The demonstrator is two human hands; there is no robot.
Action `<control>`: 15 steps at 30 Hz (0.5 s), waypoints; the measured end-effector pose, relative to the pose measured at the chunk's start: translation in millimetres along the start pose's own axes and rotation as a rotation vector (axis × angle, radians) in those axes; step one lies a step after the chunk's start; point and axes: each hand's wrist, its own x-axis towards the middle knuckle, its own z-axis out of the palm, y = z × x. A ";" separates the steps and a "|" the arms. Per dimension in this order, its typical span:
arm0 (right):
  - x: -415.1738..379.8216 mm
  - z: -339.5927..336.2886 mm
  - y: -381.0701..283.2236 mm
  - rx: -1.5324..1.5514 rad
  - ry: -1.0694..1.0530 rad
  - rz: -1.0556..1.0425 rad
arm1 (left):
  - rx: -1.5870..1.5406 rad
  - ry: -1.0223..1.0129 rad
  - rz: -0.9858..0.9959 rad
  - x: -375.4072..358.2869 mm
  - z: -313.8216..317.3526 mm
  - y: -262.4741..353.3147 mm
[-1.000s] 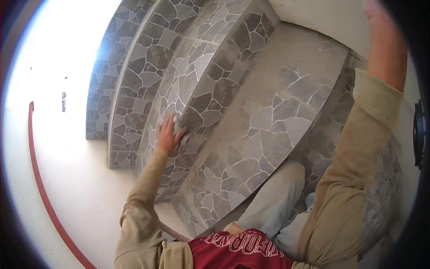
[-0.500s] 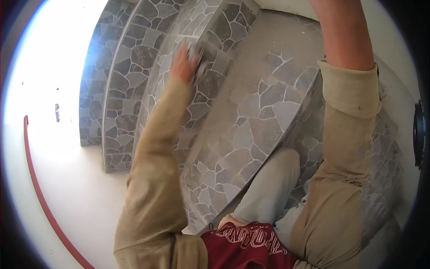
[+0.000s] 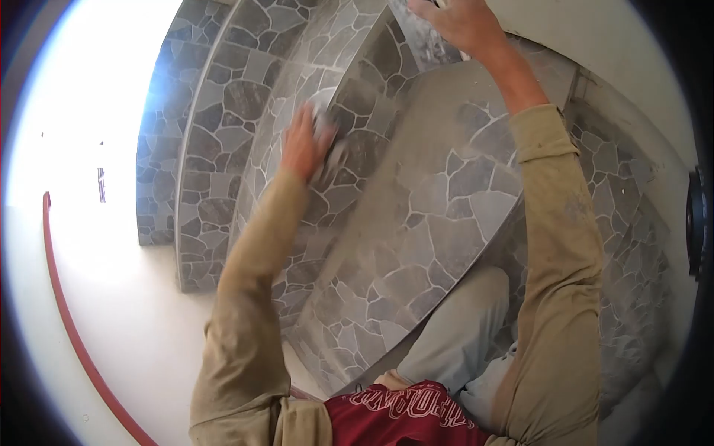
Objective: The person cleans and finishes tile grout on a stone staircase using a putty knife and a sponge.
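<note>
On the edge of a stone-patterned step [image 3: 297, 63], my left hand [image 3: 305, 145] closes around a greyish-white thing [image 3: 324, 104], which motion smears, so I cannot make out what it is. At the top, my right hand [image 3: 465, 26] has its fingers bent round the edge of a flat, grey-white stained board or sheet [image 3: 425, 41]. This board stands near the upper end of the lower step [image 3: 446, 201], beside the pale wall. Dust covers part of that step's patterned surface.
My bent knee in light trousers [image 3: 465, 305] rests beside the lower step's edge. More patterned steps [image 3: 216, 149] curve up at the left. A red strip [image 3: 82, 357] runs along the pale surface at the lower left. A pale wall [image 3: 602, 44] stands at the upper right.
My right hand has come down into view with the flat board. My left hand has moved slightly down along the step edge with the blurred thing.
</note>
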 end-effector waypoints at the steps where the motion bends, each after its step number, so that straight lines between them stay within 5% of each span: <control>1: 0.4 4.1 -4.9 -0.008 -0.019 -0.004 | -0.020 0.023 0.022 44.4 8.1 15.7; 3: -4.6 8.6 -19.4 -0.230 0.163 -0.294 | -0.011 0.040 0.002 117.5 14.1 51.8; 8: -18.5 12.1 -37.6 -0.159 0.201 -0.261 | -0.015 0.123 0.062 127.4 13.0 69.5; 11: -37.6 7.4 -38.3 -0.141 0.150 -0.218 | -0.031 0.225 0.101 -2.9 5.2 11.2; 15: -43.8 -1.3 -39.4 -0.167 0.100 -0.176 | 0.105 0.051 -0.113 -250.4 -27.5 -87.4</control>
